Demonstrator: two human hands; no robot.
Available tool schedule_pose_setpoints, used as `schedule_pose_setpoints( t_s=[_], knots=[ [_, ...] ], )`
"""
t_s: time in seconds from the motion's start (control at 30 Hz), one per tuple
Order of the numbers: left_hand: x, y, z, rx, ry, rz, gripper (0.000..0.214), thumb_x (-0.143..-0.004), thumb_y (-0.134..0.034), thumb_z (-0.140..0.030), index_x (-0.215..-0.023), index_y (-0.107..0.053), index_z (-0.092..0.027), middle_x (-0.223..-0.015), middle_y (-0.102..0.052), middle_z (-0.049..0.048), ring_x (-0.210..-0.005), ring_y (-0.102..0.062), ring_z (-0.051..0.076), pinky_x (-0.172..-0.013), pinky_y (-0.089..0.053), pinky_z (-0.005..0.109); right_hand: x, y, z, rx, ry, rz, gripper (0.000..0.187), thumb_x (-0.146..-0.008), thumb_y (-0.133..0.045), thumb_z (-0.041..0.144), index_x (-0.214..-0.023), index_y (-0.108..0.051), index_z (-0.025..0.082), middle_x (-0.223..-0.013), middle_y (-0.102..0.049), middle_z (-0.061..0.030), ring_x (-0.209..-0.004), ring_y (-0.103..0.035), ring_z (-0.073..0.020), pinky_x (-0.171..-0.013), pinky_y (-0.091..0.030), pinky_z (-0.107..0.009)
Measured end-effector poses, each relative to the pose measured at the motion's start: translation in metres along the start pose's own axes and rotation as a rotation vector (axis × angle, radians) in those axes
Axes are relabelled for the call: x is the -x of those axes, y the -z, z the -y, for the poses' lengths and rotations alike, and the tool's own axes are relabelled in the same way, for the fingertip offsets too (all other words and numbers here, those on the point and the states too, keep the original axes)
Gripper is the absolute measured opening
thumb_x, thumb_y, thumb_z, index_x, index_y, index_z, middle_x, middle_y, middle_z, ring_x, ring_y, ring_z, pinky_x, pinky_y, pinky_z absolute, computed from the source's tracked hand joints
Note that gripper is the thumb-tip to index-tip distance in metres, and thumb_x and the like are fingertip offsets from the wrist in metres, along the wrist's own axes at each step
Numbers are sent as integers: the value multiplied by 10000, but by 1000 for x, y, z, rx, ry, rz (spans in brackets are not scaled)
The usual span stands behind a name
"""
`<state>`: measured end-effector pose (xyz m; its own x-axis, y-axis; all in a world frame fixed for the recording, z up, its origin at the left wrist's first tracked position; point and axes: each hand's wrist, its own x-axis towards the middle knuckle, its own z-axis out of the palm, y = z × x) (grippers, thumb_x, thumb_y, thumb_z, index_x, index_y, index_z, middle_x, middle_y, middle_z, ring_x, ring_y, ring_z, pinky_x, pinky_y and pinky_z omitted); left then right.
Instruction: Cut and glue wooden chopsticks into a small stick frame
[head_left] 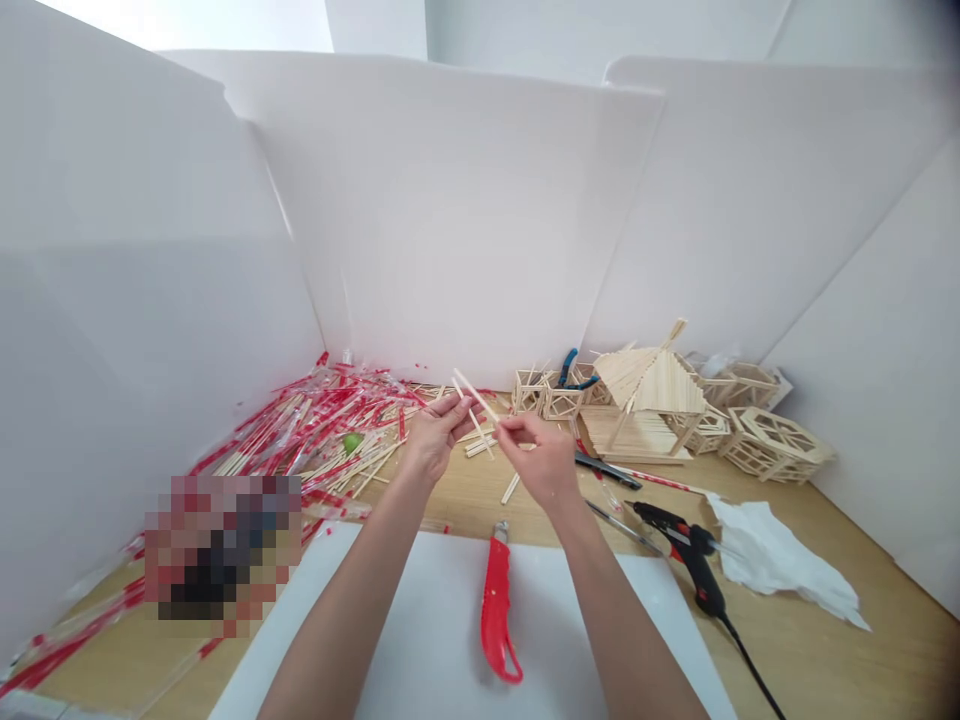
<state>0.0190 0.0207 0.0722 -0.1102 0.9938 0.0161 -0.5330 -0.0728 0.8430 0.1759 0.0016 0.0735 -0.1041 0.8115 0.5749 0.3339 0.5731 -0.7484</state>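
Note:
My left hand (433,440) is closed in a pinch on a thin wooden chopstick (481,433), which slants down to the right. In my right hand (541,458) another wooden chopstick (474,391) is gripped between thumb and fingers, its far end pointing up and left. The two sticks are close together above the table; whether they touch I cannot tell. Below the hands, a red-handled cutter (496,605) lies on a white board (420,620). A few short sticks (511,488) rest on the wood just beyond the board.
Loose chopsticks and red-and-clear wrappers (337,395) are heaped at left. A stick-built roofed model (652,385), lattice frames (776,440) and blue-handled pliers (568,370) stand back right. A black glue gun (686,555), its cord and white tissue (780,560) lie right. White panels enclose the table.

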Motion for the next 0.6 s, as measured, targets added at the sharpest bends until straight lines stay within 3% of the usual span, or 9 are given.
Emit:
schedule_pose_setpoints(
  t_s=[0.13,0.33,0.6],
  knots=[
    [0,-2,5,10,-17,3,249,-695,-690,-161,-936,-665,-107,-985,-688,105,-911,-652,194,-822,-528,303,1,-9,-7,-45,-106,175,141,-785,-545,309,-768,-616,188,-749,-685,-27,-662,-641,-146,-640,-507,-268],
    [0,-2,2,28,-39,-15,262,-673,-710,-180,-925,-670,-124,-941,-696,87,-883,-655,182,-821,-523,316,-2,1,-14,-247,-231,351,149,-712,-616,300,-793,-589,178,-692,-680,-13,-667,-643,-148,-647,-492,-283],
    [10,-9,5,-97,-58,112,307,-612,-760,-265,-884,-693,-141,-873,-702,67,-788,-658,176,-762,-524,324,-6,6,-15,-393,-465,365,287,-632,-693,392,-748,-678,130,-738,-696,-68,-653,-612,-155,-610,-472,-278]
  ],
)
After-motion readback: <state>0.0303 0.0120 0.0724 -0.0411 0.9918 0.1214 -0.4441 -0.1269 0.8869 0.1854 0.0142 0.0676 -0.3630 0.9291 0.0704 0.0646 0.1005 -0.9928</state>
